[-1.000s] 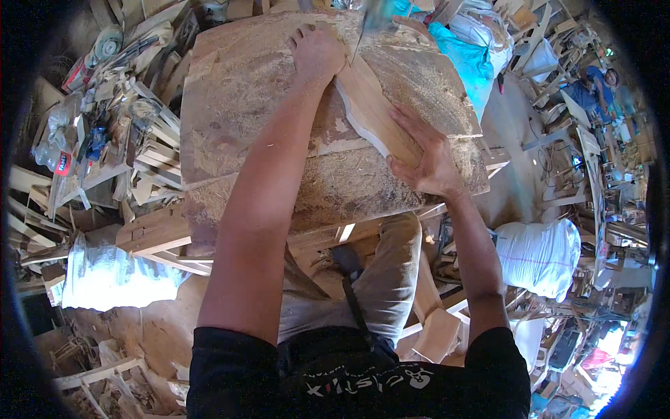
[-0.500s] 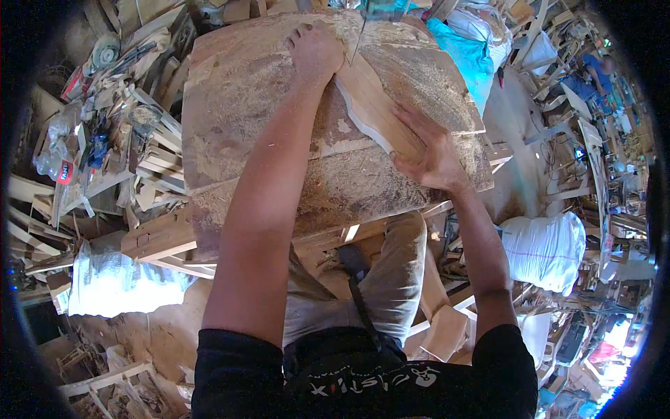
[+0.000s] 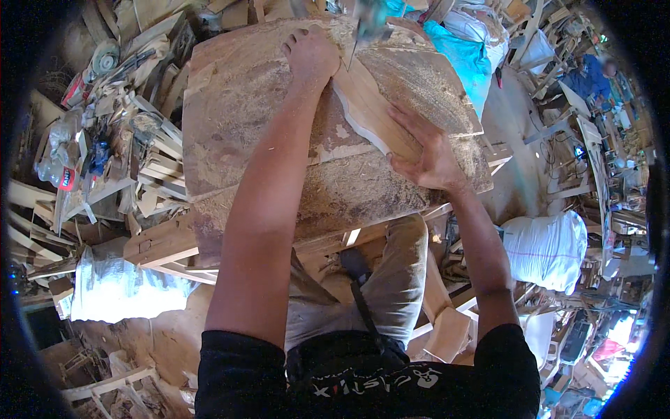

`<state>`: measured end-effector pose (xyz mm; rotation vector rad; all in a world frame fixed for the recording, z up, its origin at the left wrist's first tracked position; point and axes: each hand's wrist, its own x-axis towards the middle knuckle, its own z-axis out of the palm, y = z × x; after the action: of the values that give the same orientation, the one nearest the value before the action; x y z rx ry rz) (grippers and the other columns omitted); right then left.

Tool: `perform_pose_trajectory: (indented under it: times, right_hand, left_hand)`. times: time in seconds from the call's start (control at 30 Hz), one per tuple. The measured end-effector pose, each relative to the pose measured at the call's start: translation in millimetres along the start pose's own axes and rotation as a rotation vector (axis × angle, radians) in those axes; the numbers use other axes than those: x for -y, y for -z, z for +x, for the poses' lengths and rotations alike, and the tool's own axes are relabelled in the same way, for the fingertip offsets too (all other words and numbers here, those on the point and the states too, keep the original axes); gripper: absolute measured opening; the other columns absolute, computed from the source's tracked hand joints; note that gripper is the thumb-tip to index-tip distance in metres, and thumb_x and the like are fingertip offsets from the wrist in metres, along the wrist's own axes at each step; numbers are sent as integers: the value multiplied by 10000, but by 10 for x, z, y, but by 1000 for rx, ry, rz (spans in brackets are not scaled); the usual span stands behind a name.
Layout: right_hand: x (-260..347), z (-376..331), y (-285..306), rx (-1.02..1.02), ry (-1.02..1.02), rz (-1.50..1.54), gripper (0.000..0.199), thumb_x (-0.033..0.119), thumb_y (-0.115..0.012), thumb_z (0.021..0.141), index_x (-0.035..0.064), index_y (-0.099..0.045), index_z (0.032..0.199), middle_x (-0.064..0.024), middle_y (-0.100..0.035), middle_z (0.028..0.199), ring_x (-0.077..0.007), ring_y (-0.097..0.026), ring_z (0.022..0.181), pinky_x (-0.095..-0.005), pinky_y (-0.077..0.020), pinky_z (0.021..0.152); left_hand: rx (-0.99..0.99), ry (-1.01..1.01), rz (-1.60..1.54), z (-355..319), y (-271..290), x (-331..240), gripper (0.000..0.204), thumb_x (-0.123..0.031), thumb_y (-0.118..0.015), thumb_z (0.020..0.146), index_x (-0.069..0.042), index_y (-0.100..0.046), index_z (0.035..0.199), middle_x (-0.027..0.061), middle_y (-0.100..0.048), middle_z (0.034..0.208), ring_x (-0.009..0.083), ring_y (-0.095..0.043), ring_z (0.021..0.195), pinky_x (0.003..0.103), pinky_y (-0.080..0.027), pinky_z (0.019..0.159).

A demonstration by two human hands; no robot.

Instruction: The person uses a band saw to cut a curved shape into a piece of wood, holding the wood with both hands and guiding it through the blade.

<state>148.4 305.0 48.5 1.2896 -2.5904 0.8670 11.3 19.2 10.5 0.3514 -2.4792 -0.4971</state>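
Observation:
A curved, light-brown piece of wood [image 3: 368, 103] lies slantwise on a dusty wooden worktable [image 3: 244, 105], its left edge wavy and pale. At its near end my right hand [image 3: 427, 157] is closed round it, thumb on the left side and fingers along the right. My left hand [image 3: 312, 56] rests at the far end, left of a thin upright saw blade [image 3: 352, 56], fingers spread on the tabletop. Its thumb side is against or very near the wood; I cannot tell which. The blade stands at the wood's far tip, under a greenish machine part [image 3: 371, 19].
Sawdust covers the table. Wood offcuts [image 3: 157, 164] pile up on the left, with a plastic bottle [image 3: 59, 174] among them. A turquoise sack [image 3: 460, 59] touches the table's far right side, and a white sack [image 3: 548, 250] stands nearer. Another person [image 3: 593, 77] is at the far right.
The view has shifted slightly, and more of the greenish machine part shows above the blade. Both hands keep their places on the table and wood, with hardly any visible movement.

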Motion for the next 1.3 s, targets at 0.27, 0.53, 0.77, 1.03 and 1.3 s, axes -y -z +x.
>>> perform_pose_trajectory:
  times: [0.27, 0.53, 0.77, 1.03, 1.3]
  right_hand:
    - [-38, 25, -20, -17, 12, 34, 820, 154, -825, 736, 69, -520, 1493, -229, -507, 1532, -407, -496, 1415, -493, -404, 1184]
    - [51, 67, 1, -3, -21, 46, 792, 146, -813, 754, 66, -529, 1490, -239, -509, 1528, -420, -483, 1424, -496, -395, 1183]
    - [18, 89, -26, -17, 6, 19, 778, 152, -821, 764, 70, -537, 1484, -239, -516, 1521, -419, -489, 1420, -492, -399, 1180]
    - [-2, 119, -40, -21, 6, 0, 773, 157, -821, 765, 70, -539, 1480, -229, -521, 1521, -415, -502, 1409, -498, -412, 1170]
    - [5, 131, -43, -18, 4, 3, 807, 166, -822, 755, 89, -523, 1500, -226, -510, 1531, -420, -505, 1404, -499, -416, 1165]
  left_hand:
    - [61, 15, -22, 24, 91, -49, 443, -224, -592, 903, 28, -628, 1266, 303, -574, 1324, 465, -518, 1299, 609, -338, 1132]
    - [108, 72, -43, 70, 75, -33, 469, -227, -579, 926, 45, -604, 1307, 310, -537, 1367, 460, -480, 1335, 599, -324, 1147]
    - [82, 70, -11, 96, 71, -27, 473, -228, -586, 921, 41, -608, 1310, 286, -551, 1366, 462, -504, 1315, 585, -338, 1147]
    - [61, 69, -38, 109, 71, -23, 440, -220, -574, 924, 27, -622, 1285, 276, -561, 1358, 455, -520, 1300, 558, -388, 1122]
    - [60, 84, -44, 143, 15, 0, 454, -227, -567, 925, 33, -619, 1294, 287, -567, 1353, 465, -520, 1297, 567, -375, 1127]
